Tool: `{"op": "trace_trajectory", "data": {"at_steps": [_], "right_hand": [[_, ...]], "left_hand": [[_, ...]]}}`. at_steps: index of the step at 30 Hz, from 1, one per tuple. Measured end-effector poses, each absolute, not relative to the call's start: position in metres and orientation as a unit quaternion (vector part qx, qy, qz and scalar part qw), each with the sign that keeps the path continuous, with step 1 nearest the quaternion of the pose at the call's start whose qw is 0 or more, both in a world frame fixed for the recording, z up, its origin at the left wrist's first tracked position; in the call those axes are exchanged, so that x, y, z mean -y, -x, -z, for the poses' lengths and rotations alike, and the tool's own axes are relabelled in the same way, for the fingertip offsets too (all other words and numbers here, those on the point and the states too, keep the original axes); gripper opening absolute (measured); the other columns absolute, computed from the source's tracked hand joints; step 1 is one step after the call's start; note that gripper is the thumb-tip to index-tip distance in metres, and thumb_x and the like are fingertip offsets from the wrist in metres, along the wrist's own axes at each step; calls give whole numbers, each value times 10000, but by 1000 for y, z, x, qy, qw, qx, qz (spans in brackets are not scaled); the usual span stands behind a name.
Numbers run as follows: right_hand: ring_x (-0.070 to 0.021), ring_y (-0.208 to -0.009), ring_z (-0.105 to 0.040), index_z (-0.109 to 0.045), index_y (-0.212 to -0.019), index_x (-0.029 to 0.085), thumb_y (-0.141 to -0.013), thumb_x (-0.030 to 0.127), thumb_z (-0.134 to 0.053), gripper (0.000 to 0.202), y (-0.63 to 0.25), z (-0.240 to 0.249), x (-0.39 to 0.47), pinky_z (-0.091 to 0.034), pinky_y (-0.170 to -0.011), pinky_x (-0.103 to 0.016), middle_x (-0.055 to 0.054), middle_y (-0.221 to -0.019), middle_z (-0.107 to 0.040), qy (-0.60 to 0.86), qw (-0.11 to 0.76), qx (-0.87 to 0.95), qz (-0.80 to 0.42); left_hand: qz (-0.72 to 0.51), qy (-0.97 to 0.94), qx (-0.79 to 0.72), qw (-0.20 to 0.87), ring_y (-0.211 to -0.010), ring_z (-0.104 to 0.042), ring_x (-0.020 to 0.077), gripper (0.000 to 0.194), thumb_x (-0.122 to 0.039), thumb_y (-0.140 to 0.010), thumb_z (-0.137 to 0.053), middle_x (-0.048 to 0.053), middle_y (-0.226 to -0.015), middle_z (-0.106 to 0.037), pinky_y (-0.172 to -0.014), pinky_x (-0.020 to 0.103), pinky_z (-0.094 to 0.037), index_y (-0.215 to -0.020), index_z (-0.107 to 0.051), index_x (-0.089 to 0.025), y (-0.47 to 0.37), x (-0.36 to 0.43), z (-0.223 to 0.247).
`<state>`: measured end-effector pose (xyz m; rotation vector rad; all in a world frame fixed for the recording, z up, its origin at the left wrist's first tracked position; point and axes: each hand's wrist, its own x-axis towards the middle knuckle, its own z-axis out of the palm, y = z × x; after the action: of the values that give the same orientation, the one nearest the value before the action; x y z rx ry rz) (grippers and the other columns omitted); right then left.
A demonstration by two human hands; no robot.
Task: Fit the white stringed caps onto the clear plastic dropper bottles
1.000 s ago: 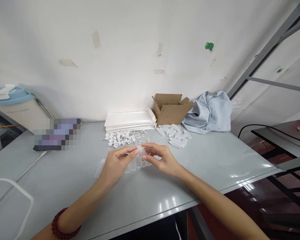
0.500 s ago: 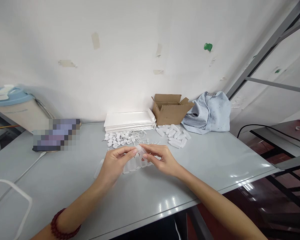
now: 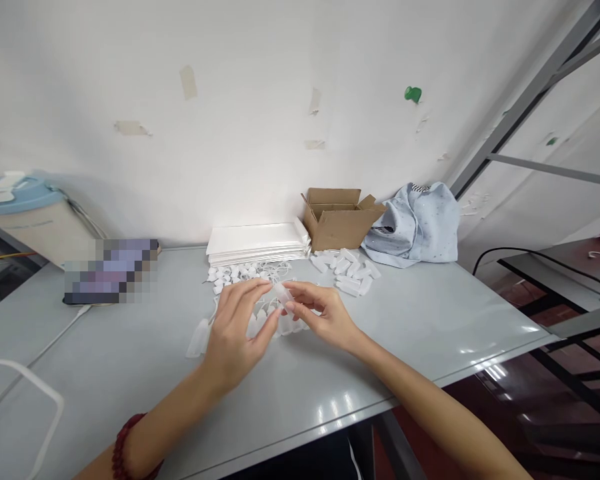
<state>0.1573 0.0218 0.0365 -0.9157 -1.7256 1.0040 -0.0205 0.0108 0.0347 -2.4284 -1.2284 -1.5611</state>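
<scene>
Between the thumb and fingers of my right hand (image 3: 327, 313) is a small translucent plastic tube (image 3: 283, 294), held tilted above the table. My left hand (image 3: 240, 327) is beside it on the left, thumb and fingers spread apart around its near side; whether a fingertip touches the tube I cannot tell. Beneath both hands lies a row of similar translucent tubes (image 3: 253, 327), partly hidden by the fingers. One more tube with a white cord (image 3: 198, 340) lies left of my left hand. Behind the hands are many small white caps with cords (image 3: 240, 271).
A loose pile of clear tubes (image 3: 349, 267) lies to the right, before an open cardboard box (image 3: 336, 230). White padded envelopes (image 3: 257, 241) are stacked by the wall. Blue cloth (image 3: 420, 227) sits at right. A phone (image 3: 113, 270) with a cable and a blue-lidded bin (image 3: 40, 227) stand left.
My left hand has loosened from the tube, its fingers spreading from a pinch. My right hand keeps holding the tube in nearly the same place.
</scene>
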Motion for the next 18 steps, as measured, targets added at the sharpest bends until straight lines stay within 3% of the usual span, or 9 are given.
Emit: {"op": "trace_trajectory", "data": {"at_steps": [4,10,14,18], "right_hand": [[-172,-757,-669,-590,-1121,194,-836,322,-603,314,-157,-37,-21,-562,-646,-312,-41,-828,-634,370,464,673,-442],[-198,-783,-701,-542,-1105,196,-811,324,-637,334,-156,-35,-20,-557,-637,-303,-47,-906,-607,370,466,631,-498],[-172,-754,-676,-549,-1068,181,-804,338,-633,319,-165,-41,-30,-540,-648,-293,-40,-853,-635,379,469,639,-478],[-118,-608,-595,-600,-880,161,-842,326,-550,177,-192,-55,-48,-470,-555,-231,9,-670,-592,445,453,663,-396]], "left_hand": [[451,823,333,89,-1058,-543,265,465,-173,-797,-650,117,-1178,-612,-911,421,-467,-1233,-487,-180,20,-14,-30],[431,830,321,146,-1037,-530,273,456,-148,-788,-660,148,-1153,-618,-894,417,-477,-1210,-488,-120,15,-18,-31],[442,833,314,112,-1009,-518,265,402,-146,-791,-656,134,-1122,-622,-876,414,-476,-1166,-511,-121,4,-29,-38],[438,838,326,20,-1018,-492,266,390,-199,-759,-706,102,-1093,-625,-875,414,-470,-1108,-543,-141,-21,-43,-43]]}}
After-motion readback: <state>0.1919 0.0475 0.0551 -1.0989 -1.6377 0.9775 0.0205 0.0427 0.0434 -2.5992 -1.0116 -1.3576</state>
